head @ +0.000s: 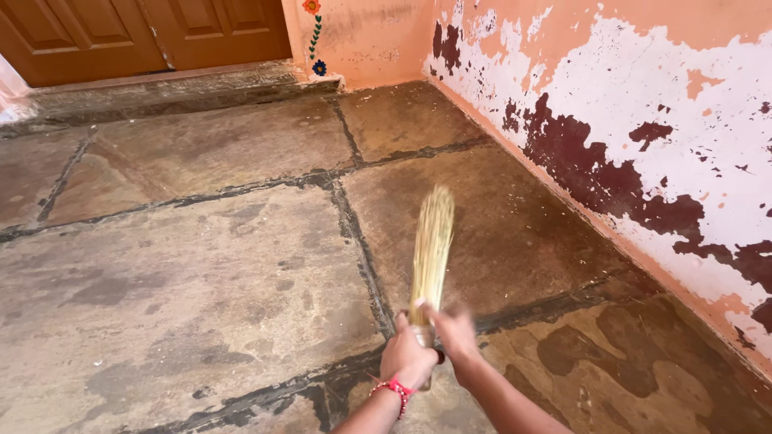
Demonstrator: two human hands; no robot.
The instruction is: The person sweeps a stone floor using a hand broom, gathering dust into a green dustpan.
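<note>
above the stone floor [201, 265], both hands, left hand [408, 358] and right hand [456, 333], grip closed on light, springy broom [432, 249]; best held at bound base.

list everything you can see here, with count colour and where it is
bundled pale straw hand broom: 1, yellow-tan, centre, bristles pointing away over the floor, base held in both hands
large stone floor slabs: several, grey-brown with dark damp patches and dark joints, filling the lower frame
peeling plaster wall: 1, peach over white and maroon, right side
brown panelled wooden door: 1, brown, top left
raised stone doorstep: 1, grey, below the door
painted flower motif: 1, orange, green and blue, on the wall beside the door
red beaded bracelet: 1, red, on the left wrist
left hand: 1, gripping the broom base
right hand: 1, blurred, at the broom base
</note>
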